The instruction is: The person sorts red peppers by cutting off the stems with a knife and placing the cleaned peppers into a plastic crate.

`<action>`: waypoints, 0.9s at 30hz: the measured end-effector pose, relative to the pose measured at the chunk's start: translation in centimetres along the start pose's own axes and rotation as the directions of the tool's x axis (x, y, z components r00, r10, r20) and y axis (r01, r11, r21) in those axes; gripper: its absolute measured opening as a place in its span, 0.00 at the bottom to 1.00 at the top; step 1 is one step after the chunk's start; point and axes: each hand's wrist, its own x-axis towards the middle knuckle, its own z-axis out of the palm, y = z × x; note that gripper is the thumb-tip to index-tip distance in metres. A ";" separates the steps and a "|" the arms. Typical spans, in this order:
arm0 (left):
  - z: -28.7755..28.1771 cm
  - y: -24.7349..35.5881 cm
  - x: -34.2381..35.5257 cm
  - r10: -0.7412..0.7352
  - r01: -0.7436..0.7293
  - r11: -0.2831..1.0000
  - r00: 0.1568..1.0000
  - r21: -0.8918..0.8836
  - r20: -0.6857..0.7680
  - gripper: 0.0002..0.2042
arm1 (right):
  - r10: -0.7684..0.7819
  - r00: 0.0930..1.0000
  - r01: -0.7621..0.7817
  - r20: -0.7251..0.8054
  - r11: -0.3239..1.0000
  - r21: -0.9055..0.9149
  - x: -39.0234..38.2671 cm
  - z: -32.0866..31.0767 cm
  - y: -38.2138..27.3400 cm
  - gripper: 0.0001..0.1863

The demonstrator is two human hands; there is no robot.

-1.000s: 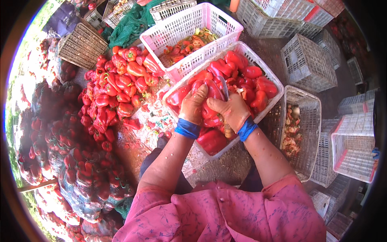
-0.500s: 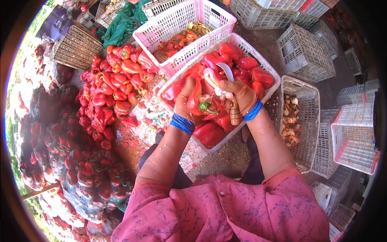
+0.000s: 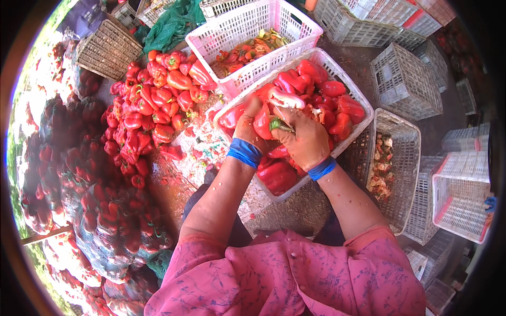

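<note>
My left hand (image 3: 249, 130), in a tan glove, grips a cut red bell pepper (image 3: 262, 122) over the crate. Closed around the pepper's green stem (image 3: 278, 124) are the fingers of my right hand (image 3: 304, 141), gloved alike. No knife blade or handle can be made out, so whether that hand still has the knife is hidden. Just beyond my fingers, a split pepper piece (image 3: 286, 98) shows its pale inside. Beneath both hands, a white plastic crate (image 3: 367, 100) holds several red peppers. Blue bands circle both wrists.
Behind stands another white crate (image 3: 308, 38) with pepper scraps. A heap of red peppers (image 3: 142, 118) lies to the left, beside filled net bags (image 3: 113, 221). A grey crate (image 3: 403, 174) with cut cores is at right, near stacked crates (image 3: 406, 84).
The curved knife with its wooden handle, earlier showing in my right hand, has gone from sight. My right hand has turned and moved left and down onto the stem. The view has shifted slightly.
</note>
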 end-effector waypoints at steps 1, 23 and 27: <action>0.0 0.0 0.0 0.005 -0.005 1.000 1.000 0.002 -0.018 0.26 | 0.054 0.999 -0.055 0.005 0.997 0.056 0.0 0.2 -0.1 0.23; 1.4 -0.2 -1.4 0.135 -0.125 0.975 0.990 0.184 -0.042 0.17 | 0.070 0.995 -0.043 -0.065 0.938 0.344 0.1 2.4 0.4 0.20; 2.0 -1.4 -1.4 0.223 -0.182 0.953 0.962 0.243 -0.155 0.16 | 0.325 0.944 -0.322 0.059 0.865 0.385 0.1 1.6 -0.5 0.19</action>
